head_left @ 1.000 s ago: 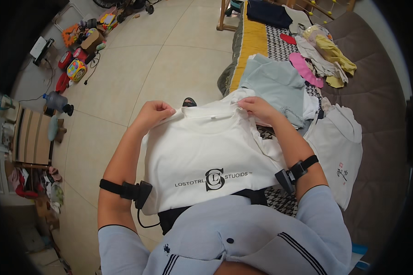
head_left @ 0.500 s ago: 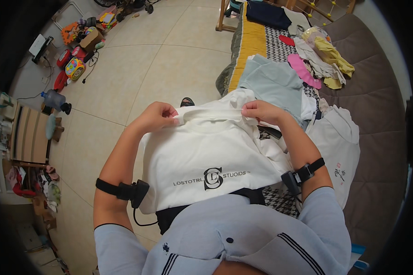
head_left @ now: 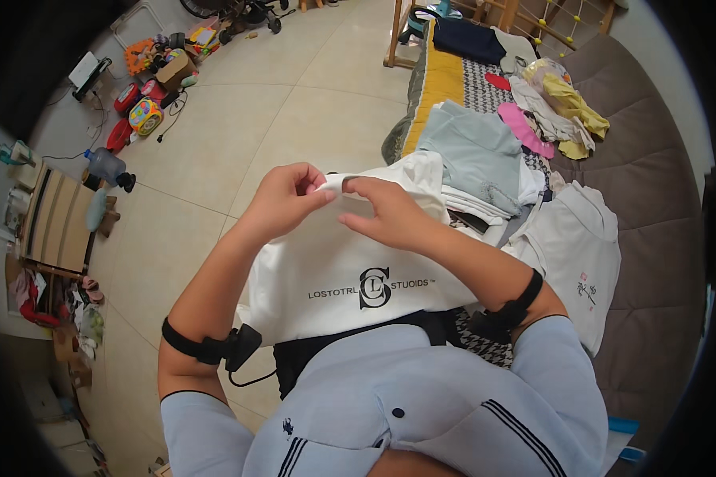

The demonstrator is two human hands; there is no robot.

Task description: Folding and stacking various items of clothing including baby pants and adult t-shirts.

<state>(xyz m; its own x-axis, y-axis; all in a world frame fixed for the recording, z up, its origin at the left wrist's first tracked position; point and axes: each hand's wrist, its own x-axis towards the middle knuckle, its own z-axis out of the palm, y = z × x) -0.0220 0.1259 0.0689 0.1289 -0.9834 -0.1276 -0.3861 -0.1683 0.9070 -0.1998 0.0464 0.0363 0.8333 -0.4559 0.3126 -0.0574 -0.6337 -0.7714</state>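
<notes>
A white T-shirt (head_left: 286,278) with black print across its front lies spread over my lap and the edge of the seat. My left hand (head_left: 286,200) pinches a raised fold at the shirt's neckline between thumb and fingers. Close to its right, my right hand (head_left: 391,211) hovers over the cloth with thumb and fingers apart, holding nothing that I can see. Part of the collar is hidden behind both hands.
To the right, a brown sofa (head_left: 652,238) bears another white shirt (head_left: 573,254), a pale green garment (head_left: 477,151), a pink piece (head_left: 525,131) and yellow clothing (head_left: 577,111). Toys (head_left: 145,117), a water jug (head_left: 106,167) and a slatted wooden piece (head_left: 56,219) stand left on the tiled floor.
My right hand has let go of the right end of the neckline and moved left, beside my left hand. The left hand keeps its pinch, shifted slightly right and up.
</notes>
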